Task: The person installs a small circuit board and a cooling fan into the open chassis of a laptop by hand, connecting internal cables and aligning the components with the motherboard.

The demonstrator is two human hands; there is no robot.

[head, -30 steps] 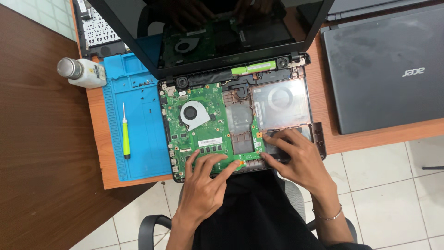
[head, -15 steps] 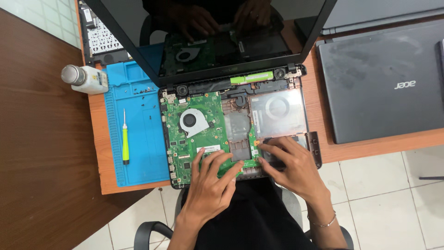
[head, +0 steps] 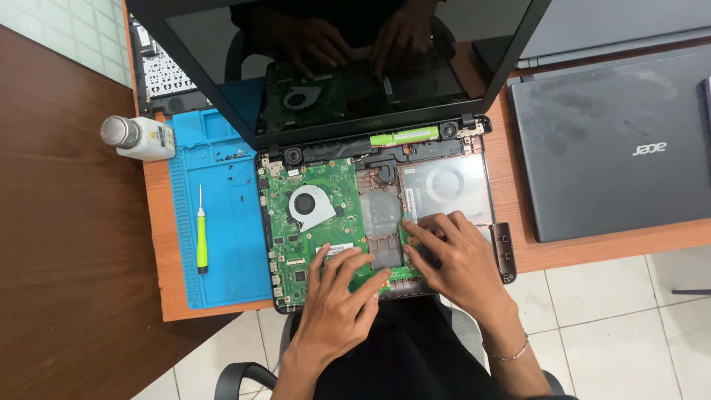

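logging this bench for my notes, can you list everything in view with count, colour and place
opened laptop: 1, black, desk centre, base bare, screen up
board: 1, green, left in base
fan: 1, grey, on board
mat: 1, blue, left of opened laptop
screwdriver: 1, yellow-green, on mat
bottle: 1, white, silver cap, left of mat
shut laptop: 1, dark grey, right
keyboard: 1, black, top left
desk: 1, orange-brown
bracelet: 1, right wrist
hands: left on board; right on base

Dark laptop screen (head: 355,67) upright behind motherboard — white-labelled bottle (head: 141,138) left.
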